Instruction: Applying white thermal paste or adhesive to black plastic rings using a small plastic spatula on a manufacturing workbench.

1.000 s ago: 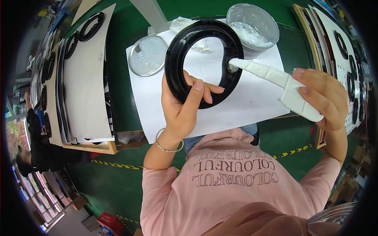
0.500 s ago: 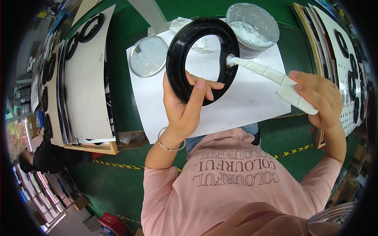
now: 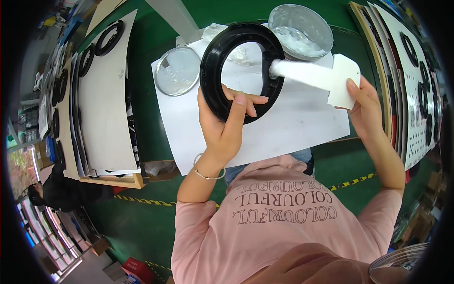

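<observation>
My left hand (image 3: 229, 113) is closed around the lower rim of a black plastic ring (image 3: 211, 78), which it holds up above the white sheet. Pinched by its wide end, a white spatula (image 3: 307, 78) is in my right hand (image 3: 363, 104). The spatula's narrow tip, coated with white paste (image 3: 275, 69), touches the recess on the ring's right inner side. Behind the ring at the right stands a round tub (image 3: 302, 35) with white paste inside. To the left lies a round clear lid (image 3: 177, 71) smeared with white.
White paper (image 3: 302, 118) covers the green table, with crumpled white tissue (image 3: 215, 31) at its back. Wooden-framed racks stand on both sides: boards with black rings at the left (image 3: 106, 94) and at the right (image 3: 402, 90). A grey post (image 3: 175, 19) rises behind. Another person (image 3: 61, 189) is far left.
My right hand has moved up and left and turned the spatula, so its broad flat face now shows. The ring has barely shifted; the spatula's tip is still against its recess.
</observation>
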Tool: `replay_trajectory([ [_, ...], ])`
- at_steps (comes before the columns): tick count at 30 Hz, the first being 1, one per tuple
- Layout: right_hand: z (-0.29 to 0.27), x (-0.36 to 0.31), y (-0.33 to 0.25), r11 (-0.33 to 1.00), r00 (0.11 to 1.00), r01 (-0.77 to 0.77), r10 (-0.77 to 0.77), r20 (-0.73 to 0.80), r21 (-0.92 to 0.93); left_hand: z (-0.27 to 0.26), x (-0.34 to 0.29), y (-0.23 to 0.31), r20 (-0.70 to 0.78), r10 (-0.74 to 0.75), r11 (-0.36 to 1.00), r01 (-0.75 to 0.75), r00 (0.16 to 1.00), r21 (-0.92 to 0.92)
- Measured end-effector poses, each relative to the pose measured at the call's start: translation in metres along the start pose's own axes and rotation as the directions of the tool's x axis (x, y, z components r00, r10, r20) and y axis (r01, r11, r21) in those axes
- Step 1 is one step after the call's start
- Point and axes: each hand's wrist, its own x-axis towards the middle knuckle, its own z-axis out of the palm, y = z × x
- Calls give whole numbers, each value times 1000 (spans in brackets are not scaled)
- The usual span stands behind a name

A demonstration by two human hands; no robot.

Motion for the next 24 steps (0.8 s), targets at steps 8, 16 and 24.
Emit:
replay_trajectory([
  [8,-26,22,-20,320,691,589,-676,257,-742,-7,5,5,-156,-248,947,206,956,-247],
  [16,-37,-31,-39,-381,532,640,-406,743,-667,-13,4,4,-204,-264,930,193,943,-314],
  [24,-35,-47,-47,259,659,639,-669,342,-724,-2,7,4,-134,-227,940,181,965,-290],
])
